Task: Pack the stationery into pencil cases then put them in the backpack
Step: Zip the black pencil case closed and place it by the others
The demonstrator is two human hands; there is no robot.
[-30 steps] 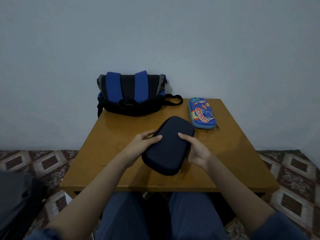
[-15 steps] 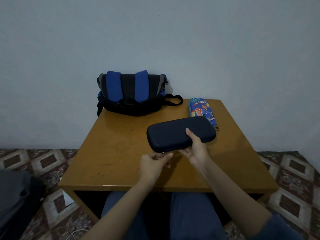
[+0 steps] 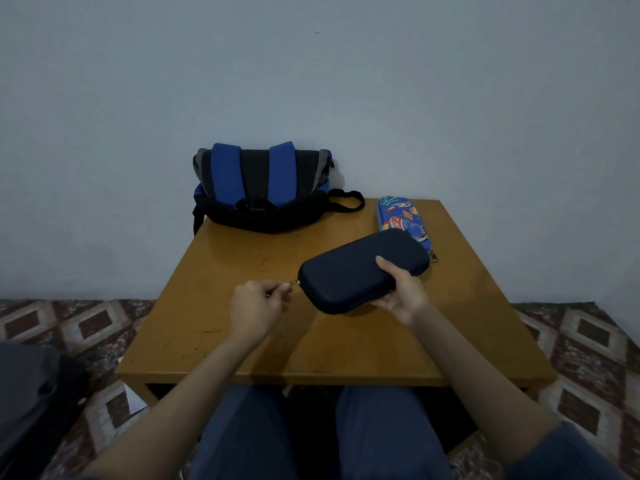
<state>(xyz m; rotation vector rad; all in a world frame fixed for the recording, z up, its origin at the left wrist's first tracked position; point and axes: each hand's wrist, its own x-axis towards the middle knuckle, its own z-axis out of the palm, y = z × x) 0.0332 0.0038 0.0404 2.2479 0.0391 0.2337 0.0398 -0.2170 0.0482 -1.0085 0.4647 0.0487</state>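
Gripping navy case (image 3: pixel 360 268) (right hand (image 3: pixel 403 292)), left hand (image 3: pixel 256 303) pinching zipper pull (image 3: pixel 297 282)

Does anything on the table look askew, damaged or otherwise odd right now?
Nothing looks damaged or spilled. One oddity: no loose stationery shows on the table, only the backpack, the patterned case and the navy case, held by the right hand while the left hand pinches its zipper pull.

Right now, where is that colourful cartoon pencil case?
The colourful pencil case lies at the table's far right edge, right of the backpack, partly hidden behind the dark case.
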